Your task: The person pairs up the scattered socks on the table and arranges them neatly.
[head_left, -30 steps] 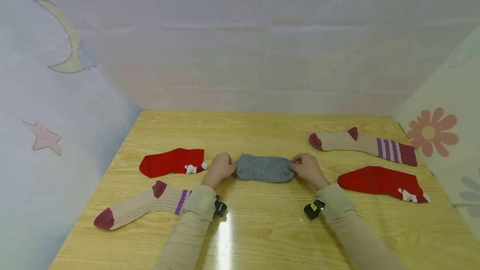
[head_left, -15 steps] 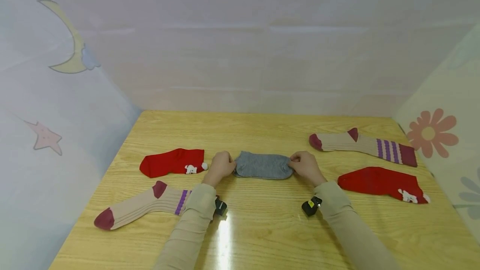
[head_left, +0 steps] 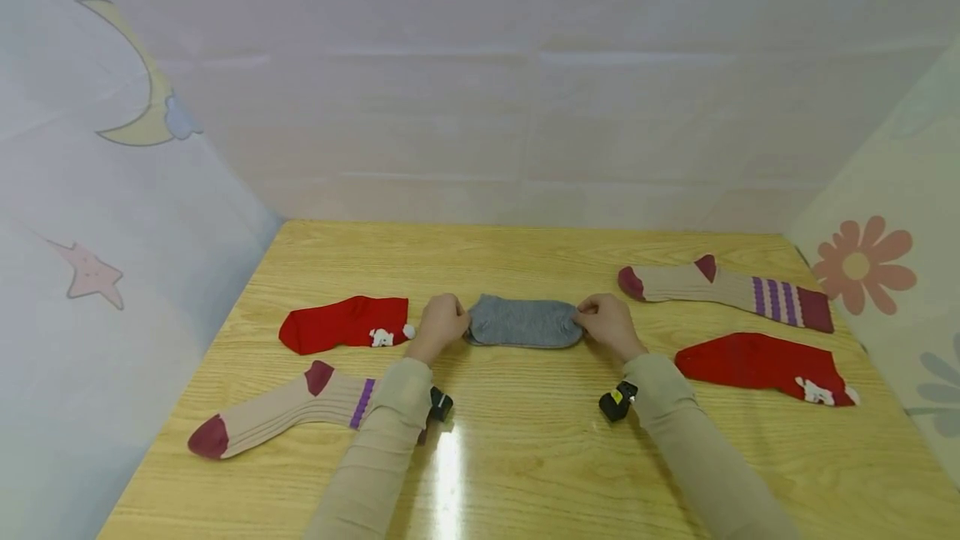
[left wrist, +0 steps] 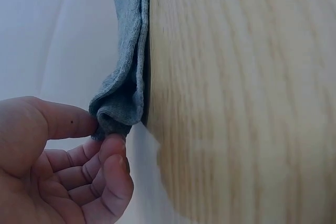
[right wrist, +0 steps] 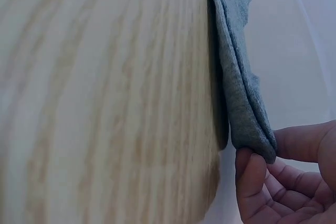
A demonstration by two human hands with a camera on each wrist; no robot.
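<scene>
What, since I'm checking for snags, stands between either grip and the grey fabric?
Nothing visible: the left grip and right grip each pinch one end of the grey fabric. The left red sock lies outside the left grip, not between.

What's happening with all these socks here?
A person pinches a gray sock, perhaps a stacked pair, by both ends: left grip on one, right grip on the other. On the table, a red sock and a striped sock lie to the left, the striped one partly hidden by a sleeve; another red sock and another striped sock lie to the right.
</scene>
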